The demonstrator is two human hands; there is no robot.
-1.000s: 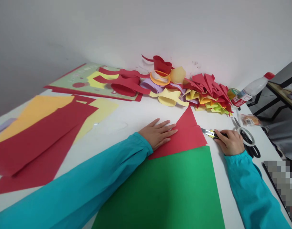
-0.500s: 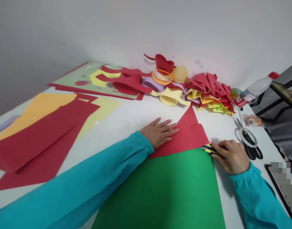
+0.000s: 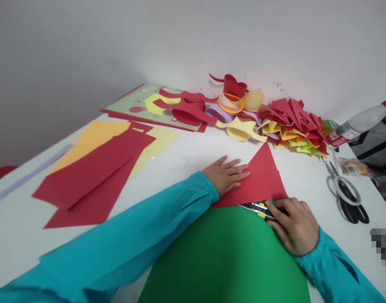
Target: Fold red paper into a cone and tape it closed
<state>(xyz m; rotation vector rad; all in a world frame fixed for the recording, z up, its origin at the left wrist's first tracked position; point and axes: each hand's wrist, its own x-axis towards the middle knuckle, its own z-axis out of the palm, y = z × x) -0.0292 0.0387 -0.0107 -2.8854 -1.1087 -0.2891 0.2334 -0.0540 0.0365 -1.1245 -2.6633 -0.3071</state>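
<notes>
My left hand [image 3: 228, 174] lies flat with its fingers spread, pressing on the left side of a red paper triangle [image 3: 264, 179]. My right hand [image 3: 295, 225] is closed round a black and yellow utility knife [image 3: 259, 209]. The knife's blade points left and runs along the triangle's near edge. Under that edge lies a large green sheet [image 3: 230, 256], its near end cut off by the bottom of the picture. Part of the knife's handle is hidden by my fingers.
Red paper pieces [image 3: 94, 176] lie left, over orange and yellow sheets. Curled strips [image 3: 188, 109] and folded paper [image 3: 295, 126] line the wall, with a plastic bottle [image 3: 363, 120] beside them. On the right, a white tape roll [image 3: 356, 195] rests on black scissors [image 3: 350, 214].
My right hand has brought the knife from beyond the red paper's right side to its near edge, then leftward along it. My left hand stays on the paper. The view has turned left.
</notes>
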